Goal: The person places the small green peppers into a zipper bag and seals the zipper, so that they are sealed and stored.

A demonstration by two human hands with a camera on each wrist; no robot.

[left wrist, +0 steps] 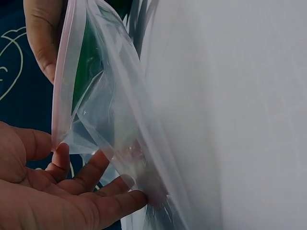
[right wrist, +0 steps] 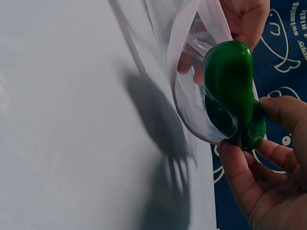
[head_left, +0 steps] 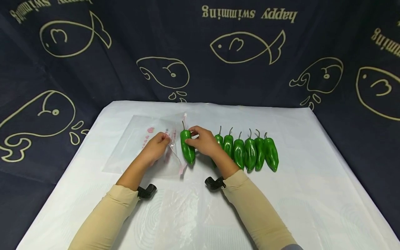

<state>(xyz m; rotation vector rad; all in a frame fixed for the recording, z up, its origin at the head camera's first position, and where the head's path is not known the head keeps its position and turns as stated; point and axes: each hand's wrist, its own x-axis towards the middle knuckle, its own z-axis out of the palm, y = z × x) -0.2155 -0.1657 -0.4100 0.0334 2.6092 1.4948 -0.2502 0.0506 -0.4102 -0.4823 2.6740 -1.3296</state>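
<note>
A clear zip bag (head_left: 125, 149) with a pink-edged mouth and small pink prints lies at the left of the table. My left hand (head_left: 157, 146) pinches the upper edge of its mouth between thumb and index finger; in the left wrist view the other fingers of the left hand (left wrist: 72, 187) spread against the plastic, and the mouth gapes. My right hand (head_left: 203, 140) grips a green pepper (head_left: 187, 149) between thumb and fingers, its stem pointing away from me. In the right wrist view the pepper (right wrist: 230, 91) overlaps the bag's open mouth (right wrist: 177, 96).
Several more green peppers (head_left: 250, 152) lie in a row to the right, stems toward the back, the nearest partly behind my right forearm. A white cover (head_left: 306, 194) spreads over the table. Behind it hangs a dark cloth (head_left: 200, 80) with fish and whale drawings.
</note>
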